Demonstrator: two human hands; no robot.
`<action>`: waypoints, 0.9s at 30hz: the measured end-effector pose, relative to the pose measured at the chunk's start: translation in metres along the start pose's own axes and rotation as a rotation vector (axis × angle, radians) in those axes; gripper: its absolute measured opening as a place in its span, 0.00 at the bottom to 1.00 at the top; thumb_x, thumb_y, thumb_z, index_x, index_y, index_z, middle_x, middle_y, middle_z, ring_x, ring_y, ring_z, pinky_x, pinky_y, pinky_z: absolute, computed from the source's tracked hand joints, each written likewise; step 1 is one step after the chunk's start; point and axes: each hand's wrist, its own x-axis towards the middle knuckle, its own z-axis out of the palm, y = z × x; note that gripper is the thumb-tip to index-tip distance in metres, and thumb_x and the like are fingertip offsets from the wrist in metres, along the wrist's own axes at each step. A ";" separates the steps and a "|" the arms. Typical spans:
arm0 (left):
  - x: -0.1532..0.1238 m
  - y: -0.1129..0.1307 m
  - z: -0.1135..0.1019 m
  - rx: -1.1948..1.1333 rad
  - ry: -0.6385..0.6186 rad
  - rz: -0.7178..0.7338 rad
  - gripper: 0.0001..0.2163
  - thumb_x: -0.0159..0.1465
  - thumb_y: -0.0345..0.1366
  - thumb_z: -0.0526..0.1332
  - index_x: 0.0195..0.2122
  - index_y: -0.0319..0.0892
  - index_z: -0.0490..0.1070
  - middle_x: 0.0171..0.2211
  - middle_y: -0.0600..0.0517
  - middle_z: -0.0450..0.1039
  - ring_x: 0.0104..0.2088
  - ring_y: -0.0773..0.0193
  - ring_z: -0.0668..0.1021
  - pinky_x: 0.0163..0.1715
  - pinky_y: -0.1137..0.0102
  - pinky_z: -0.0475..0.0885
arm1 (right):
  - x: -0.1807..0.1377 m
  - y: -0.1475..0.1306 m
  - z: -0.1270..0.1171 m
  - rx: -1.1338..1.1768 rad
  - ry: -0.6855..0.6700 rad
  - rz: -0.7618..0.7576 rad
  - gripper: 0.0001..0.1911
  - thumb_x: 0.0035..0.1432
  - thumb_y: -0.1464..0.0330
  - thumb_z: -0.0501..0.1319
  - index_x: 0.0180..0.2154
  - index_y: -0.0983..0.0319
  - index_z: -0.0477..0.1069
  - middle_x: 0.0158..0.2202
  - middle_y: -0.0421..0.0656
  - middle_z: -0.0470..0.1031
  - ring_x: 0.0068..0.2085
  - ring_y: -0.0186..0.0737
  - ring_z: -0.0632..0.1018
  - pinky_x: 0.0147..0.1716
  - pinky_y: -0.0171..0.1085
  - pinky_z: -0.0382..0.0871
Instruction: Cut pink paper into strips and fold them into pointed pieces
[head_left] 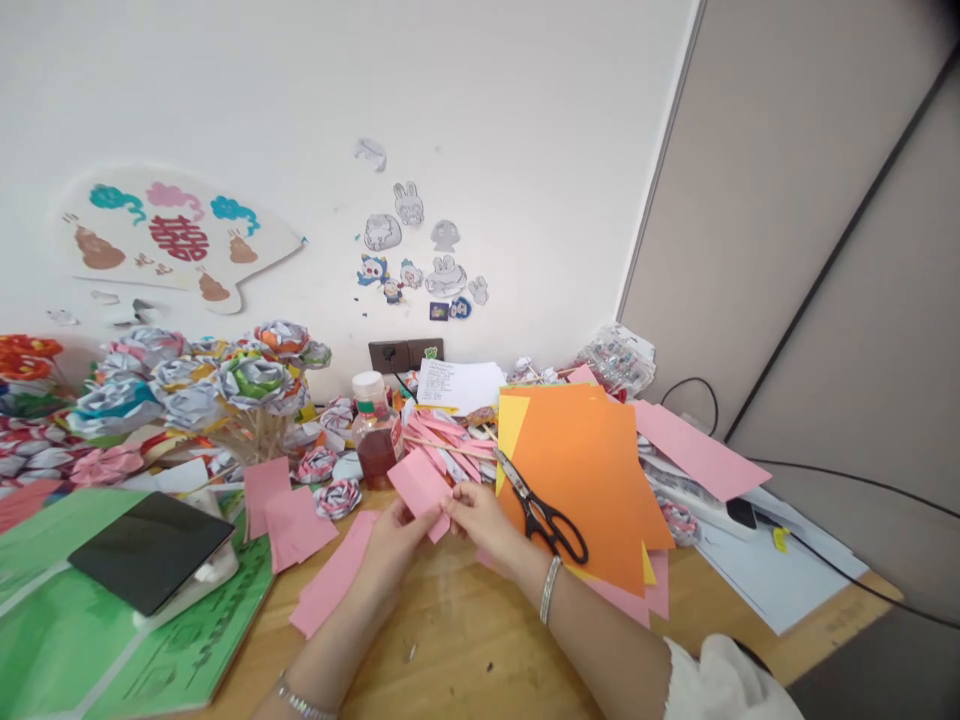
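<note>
Item: one pink paper slip (417, 484), held above the wooden table (450, 640), on the near side of the bottle (377, 440). Left hand (401, 540): pinching its lower part. Right hand (476, 515): fingertips closed on its right edge, just beside the left. Handling note: a light, even pinch should keep so thin a sheet from crumpling (any crease is hard to make out). Adjacent: black-handled scissors (556, 530), lying on orange sheets (592, 450).

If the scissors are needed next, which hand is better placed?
Probably the right hand: it is nearer the scissors than the left hand is, though both hold one pink paper.
</note>
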 end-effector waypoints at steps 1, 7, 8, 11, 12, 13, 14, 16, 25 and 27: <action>0.000 -0.001 -0.001 0.013 -0.007 -0.026 0.17 0.42 0.40 0.67 0.32 0.36 0.72 0.30 0.47 0.78 0.32 0.54 0.77 0.30 0.67 0.71 | 0.000 0.000 0.001 0.012 -0.006 0.008 0.13 0.51 0.62 0.57 0.22 0.63 0.59 0.14 0.33 0.60 0.17 0.27 0.62 0.18 0.28 0.53; 0.005 -0.006 -0.006 -0.013 0.009 -0.037 0.18 0.41 0.40 0.68 0.31 0.34 0.73 0.28 0.45 0.78 0.32 0.52 0.78 0.30 0.65 0.71 | 0.004 0.003 -0.002 0.069 -0.101 -0.002 0.15 0.48 0.58 0.59 0.25 0.63 0.62 0.16 0.34 0.63 0.18 0.27 0.64 0.20 0.29 0.56; 0.005 -0.006 -0.006 -0.010 0.019 -0.045 0.18 0.41 0.40 0.68 0.31 0.34 0.73 0.28 0.45 0.78 0.31 0.52 0.78 0.30 0.65 0.71 | 0.005 0.003 -0.003 0.072 -0.114 0.001 0.15 0.48 0.58 0.60 0.25 0.63 0.62 0.17 0.34 0.63 0.18 0.28 0.64 0.19 0.29 0.56; 0.006 -0.007 -0.006 0.004 0.042 -0.054 0.18 0.41 0.40 0.68 0.32 0.34 0.73 0.29 0.44 0.78 0.31 0.53 0.78 0.30 0.66 0.71 | 0.006 0.004 -0.008 0.070 -0.144 -0.001 0.15 0.48 0.58 0.60 0.27 0.63 0.63 0.18 0.35 0.65 0.19 0.28 0.65 0.20 0.30 0.57; 0.006 -0.007 -0.007 0.001 0.045 -0.050 0.19 0.42 0.40 0.68 0.33 0.35 0.73 0.31 0.44 0.78 0.32 0.54 0.78 0.30 0.66 0.71 | 0.006 0.004 -0.010 0.067 -0.156 -0.008 0.15 0.48 0.57 0.60 0.28 0.64 0.63 0.19 0.36 0.66 0.19 0.28 0.65 0.20 0.30 0.58; 0.006 -0.007 -0.007 -0.009 0.043 -0.045 0.18 0.42 0.39 0.68 0.34 0.35 0.72 0.32 0.44 0.78 0.32 0.54 0.78 0.31 0.66 0.71 | 0.006 0.004 -0.012 0.064 -0.172 -0.018 0.15 0.48 0.57 0.60 0.29 0.64 0.64 0.20 0.36 0.66 0.20 0.28 0.65 0.21 0.30 0.59; 0.006 -0.007 -0.007 -0.024 0.038 -0.039 0.18 0.43 0.39 0.68 0.34 0.35 0.72 0.32 0.44 0.78 0.33 0.55 0.78 0.32 0.66 0.71 | 0.006 0.003 -0.013 0.061 -0.192 -0.027 0.15 0.49 0.57 0.59 0.30 0.64 0.64 0.21 0.36 0.67 0.20 0.28 0.66 0.21 0.30 0.59; 0.006 -0.007 -0.007 -0.060 0.023 -0.029 0.18 0.44 0.39 0.67 0.35 0.36 0.72 0.33 0.45 0.78 0.33 0.56 0.78 0.34 0.65 0.71 | 0.005 0.002 -0.017 0.056 -0.229 -0.040 0.15 0.51 0.57 0.58 0.32 0.63 0.65 0.23 0.37 0.68 0.21 0.27 0.66 0.22 0.30 0.60; 0.002 -0.001 -0.004 0.197 0.101 0.034 0.16 0.45 0.42 0.66 0.33 0.37 0.73 0.34 0.46 0.78 0.36 0.54 0.77 0.34 0.67 0.71 | 0.005 0.001 -0.014 0.043 -0.157 0.031 0.10 0.49 0.64 0.61 0.28 0.63 0.63 0.21 0.36 0.67 0.20 0.28 0.67 0.21 0.29 0.62; 0.002 0.000 -0.005 0.265 0.119 0.070 0.15 0.46 0.42 0.65 0.32 0.38 0.74 0.33 0.47 0.78 0.36 0.54 0.78 0.33 0.68 0.71 | 0.006 0.002 -0.014 0.034 -0.142 0.023 0.09 0.50 0.65 0.60 0.28 0.63 0.63 0.20 0.36 0.67 0.20 0.28 0.67 0.20 0.29 0.62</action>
